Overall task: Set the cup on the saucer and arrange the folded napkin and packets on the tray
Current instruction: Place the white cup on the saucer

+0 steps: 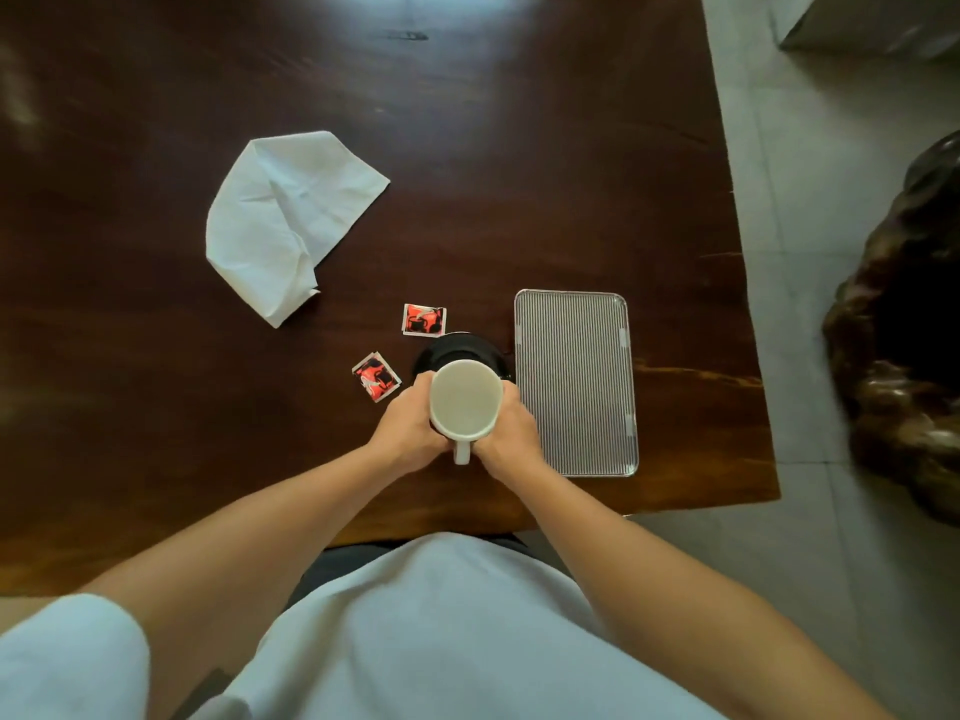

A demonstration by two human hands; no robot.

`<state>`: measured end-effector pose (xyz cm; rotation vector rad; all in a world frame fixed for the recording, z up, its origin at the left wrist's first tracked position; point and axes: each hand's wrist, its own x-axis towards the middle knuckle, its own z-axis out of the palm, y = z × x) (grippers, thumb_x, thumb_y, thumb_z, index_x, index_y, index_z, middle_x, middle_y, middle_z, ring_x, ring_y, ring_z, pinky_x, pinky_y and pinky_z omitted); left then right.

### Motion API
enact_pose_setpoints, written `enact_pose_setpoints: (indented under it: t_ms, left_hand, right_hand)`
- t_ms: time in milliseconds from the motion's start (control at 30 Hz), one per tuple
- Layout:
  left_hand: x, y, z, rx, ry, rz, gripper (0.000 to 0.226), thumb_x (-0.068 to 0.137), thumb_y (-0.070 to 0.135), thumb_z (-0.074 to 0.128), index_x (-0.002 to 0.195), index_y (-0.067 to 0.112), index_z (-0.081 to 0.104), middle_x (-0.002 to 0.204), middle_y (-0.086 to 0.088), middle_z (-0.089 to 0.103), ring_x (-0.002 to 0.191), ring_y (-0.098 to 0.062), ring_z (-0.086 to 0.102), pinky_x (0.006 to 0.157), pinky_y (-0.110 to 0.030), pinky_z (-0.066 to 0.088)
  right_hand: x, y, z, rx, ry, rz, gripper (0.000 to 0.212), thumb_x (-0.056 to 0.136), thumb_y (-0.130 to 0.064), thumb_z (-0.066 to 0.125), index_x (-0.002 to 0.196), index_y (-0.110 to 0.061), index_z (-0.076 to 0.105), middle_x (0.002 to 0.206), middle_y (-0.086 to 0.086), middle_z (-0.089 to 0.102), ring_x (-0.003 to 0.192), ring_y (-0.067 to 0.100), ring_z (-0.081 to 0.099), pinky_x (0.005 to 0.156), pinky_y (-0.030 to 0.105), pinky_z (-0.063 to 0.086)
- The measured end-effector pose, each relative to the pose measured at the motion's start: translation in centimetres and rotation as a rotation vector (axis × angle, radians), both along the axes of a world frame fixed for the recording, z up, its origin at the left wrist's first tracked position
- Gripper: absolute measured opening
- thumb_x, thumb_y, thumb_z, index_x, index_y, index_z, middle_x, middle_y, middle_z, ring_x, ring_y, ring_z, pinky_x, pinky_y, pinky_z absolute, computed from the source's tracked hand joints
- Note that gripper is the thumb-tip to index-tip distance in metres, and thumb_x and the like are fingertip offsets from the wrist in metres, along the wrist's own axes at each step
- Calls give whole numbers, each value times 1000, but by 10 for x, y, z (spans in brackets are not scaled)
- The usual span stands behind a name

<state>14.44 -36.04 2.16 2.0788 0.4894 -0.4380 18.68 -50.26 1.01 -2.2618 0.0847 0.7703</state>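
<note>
Dark bench point(519, 174) below, and the left hand point(410, 426) and right hand point(511, 426) clasp the cup point(465, 400) in a two-sided grip, with the black saucer point(457, 348) just beyond that grip, equally near both.

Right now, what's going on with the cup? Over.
Left hand and right hand grip cup, over the saucer, contact unclear. Napkin, two packets on table, off tray. Nothing blocking.
</note>
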Motion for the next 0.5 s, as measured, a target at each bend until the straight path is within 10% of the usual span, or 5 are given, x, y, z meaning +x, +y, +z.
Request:
enact_pose_setpoints:
  t_ms: [500]
  left_hand:
    - [22,16,-25,-18,88,57,75,74,15,86,135,26,45,125,1,63,117,-17,58,95,-36,52]
  right_hand:
    - [37,12,-11,-26,96,79,65,82,-31,81,133,-22,41,111,-7,56,99,11,58,69,18,42]
